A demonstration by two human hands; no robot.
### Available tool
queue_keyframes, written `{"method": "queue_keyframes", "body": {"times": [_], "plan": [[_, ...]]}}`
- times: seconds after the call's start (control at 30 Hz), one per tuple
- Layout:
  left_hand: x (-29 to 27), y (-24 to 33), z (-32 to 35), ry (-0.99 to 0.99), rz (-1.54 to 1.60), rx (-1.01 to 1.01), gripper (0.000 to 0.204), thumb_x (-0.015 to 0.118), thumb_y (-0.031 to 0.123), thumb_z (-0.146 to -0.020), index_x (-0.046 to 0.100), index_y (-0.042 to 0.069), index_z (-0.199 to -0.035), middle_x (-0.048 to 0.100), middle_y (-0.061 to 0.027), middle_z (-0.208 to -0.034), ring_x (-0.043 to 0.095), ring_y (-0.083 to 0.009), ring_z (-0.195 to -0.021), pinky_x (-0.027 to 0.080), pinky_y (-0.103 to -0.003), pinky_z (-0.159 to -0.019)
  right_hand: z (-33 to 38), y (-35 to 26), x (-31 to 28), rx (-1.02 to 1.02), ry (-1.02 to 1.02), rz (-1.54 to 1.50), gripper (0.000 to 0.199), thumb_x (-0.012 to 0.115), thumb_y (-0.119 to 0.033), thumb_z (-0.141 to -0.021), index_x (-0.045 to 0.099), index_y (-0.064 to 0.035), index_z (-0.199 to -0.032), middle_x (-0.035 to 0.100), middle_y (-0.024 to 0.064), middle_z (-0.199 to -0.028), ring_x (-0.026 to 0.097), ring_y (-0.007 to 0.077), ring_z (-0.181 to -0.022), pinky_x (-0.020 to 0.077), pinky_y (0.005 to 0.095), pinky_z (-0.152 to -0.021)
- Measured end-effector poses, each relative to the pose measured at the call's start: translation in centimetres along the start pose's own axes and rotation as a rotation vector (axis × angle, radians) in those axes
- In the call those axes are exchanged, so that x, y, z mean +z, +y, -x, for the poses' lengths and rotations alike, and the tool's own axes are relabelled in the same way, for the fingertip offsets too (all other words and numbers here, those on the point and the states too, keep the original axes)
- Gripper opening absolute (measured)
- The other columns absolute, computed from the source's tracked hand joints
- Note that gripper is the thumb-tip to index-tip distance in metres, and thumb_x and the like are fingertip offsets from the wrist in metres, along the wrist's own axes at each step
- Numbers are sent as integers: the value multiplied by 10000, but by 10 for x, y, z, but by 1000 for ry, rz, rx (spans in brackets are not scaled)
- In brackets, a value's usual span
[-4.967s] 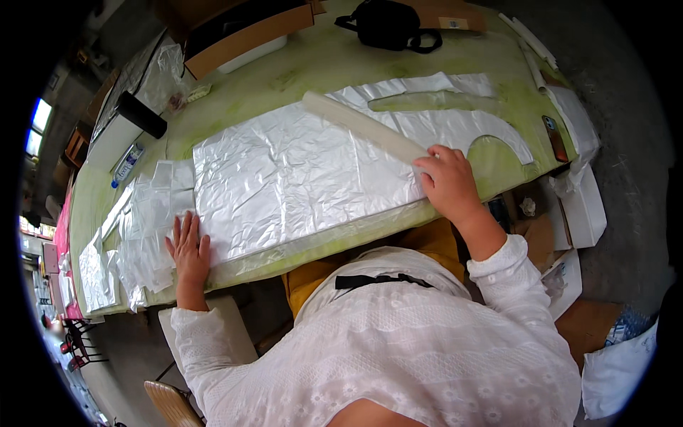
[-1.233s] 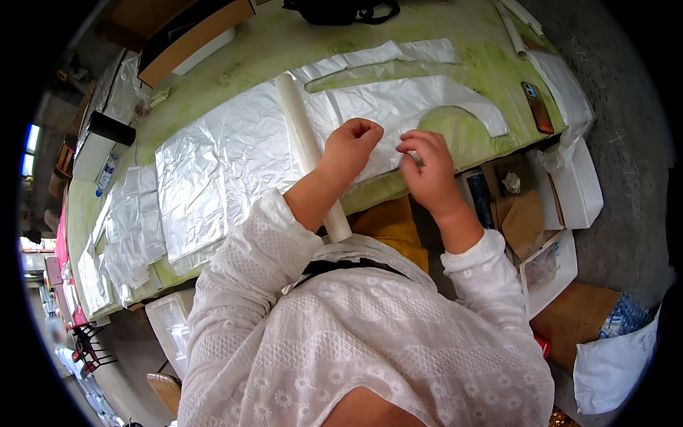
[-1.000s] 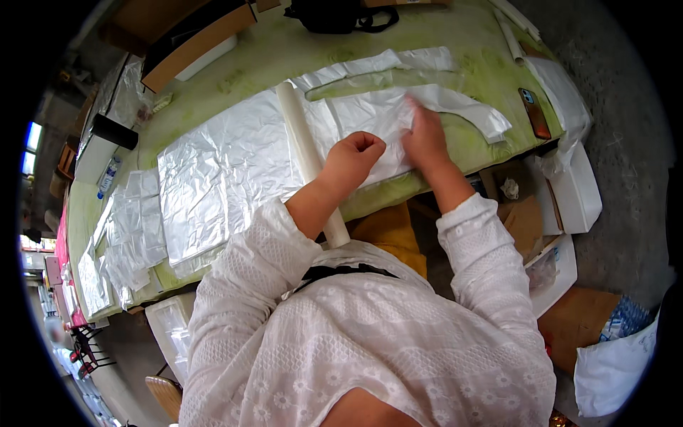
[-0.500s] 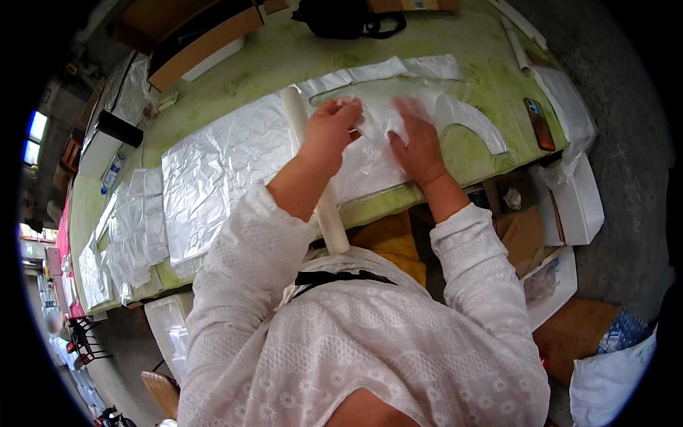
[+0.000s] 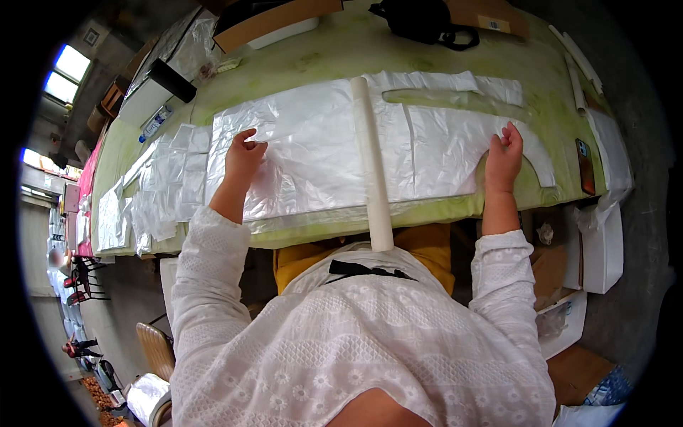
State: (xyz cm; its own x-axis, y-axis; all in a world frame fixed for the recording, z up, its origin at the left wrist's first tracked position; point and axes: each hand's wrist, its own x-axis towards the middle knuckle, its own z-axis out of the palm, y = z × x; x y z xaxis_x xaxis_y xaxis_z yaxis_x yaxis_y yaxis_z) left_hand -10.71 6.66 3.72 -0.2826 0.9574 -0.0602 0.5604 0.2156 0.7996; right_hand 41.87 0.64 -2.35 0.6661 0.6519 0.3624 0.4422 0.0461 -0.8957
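Head view: plastic sheet [image 5: 306,164], silvery white and wrinkled, lies spread on the table [image 5: 306,64] with a green cover, long side along the near edge, two strap-like arms at its right end, long slot between them, rounded notch below the lower one. White tube [image 5: 371,156] lies across the sheet, right of its left half, running away from the person; lower end juts past the table edge, close to the person's waist. Left hand [image 5: 243,158] is over the left part of the sheet, fingers loosely curled, thumb near forefinger; can't tell if it pinches any film. Right hand [image 5: 504,160] is at the rounded notch, fingers bent upward, partly open, thumb apart from forefinger; can't tell if it grips the plastic either. Tube sits between the hands, well apart from both. Left of the sheet: pile of clear plastic pieces [image 5: 167,185], overlapping, reaching the near edge. Behind that, water bottle [image 5: 155,124] on its side, and black cylinder [image 5: 171,80] against a white box [image 5: 144,103]. Far side: open cardboard box [image 5: 284,23], black bag [image 5: 413,20] with strap. Right edge: phone [image 5: 585,166], lying flat. Chair [image 5: 156,350] at lower left.
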Motion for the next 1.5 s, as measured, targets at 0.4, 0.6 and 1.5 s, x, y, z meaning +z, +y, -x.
{"method": "queue_keyframes", "body": {"times": [0.4,0.6,1.5], "plan": [[115,40,108,-184,-384,791,477,707,266,-881,631,151,-1337,544,-104,-1459,403,-402,-1415,259,-604,-1189,2,7,0,-91,-58,41,317,660,-87,-895,688,-38,-1207,680,75,-1156,603,182,-1012,503,328,-910],[75,32,113,-325,-442,679,475,708,338,-897,644,196,-1346,509,-72,-1518,328,-367,-1496,166,-654,-1219,19,-4,-11,-95,-142,173,297,642,-91,-901,701,-56,-1190,674,89,-1174,612,220,-1010,495,341,-913],[91,69,79,-194,-113,1065,537,683,154,-873,612,195,-1403,526,-116,-1460,475,-389,-1353,395,-517,-1127,166,-160,56,-631,-898,-86,162,687,-36,-839,673,-55,-999,696,115,-1047,629,377,-1133,528,440,-943]]}}
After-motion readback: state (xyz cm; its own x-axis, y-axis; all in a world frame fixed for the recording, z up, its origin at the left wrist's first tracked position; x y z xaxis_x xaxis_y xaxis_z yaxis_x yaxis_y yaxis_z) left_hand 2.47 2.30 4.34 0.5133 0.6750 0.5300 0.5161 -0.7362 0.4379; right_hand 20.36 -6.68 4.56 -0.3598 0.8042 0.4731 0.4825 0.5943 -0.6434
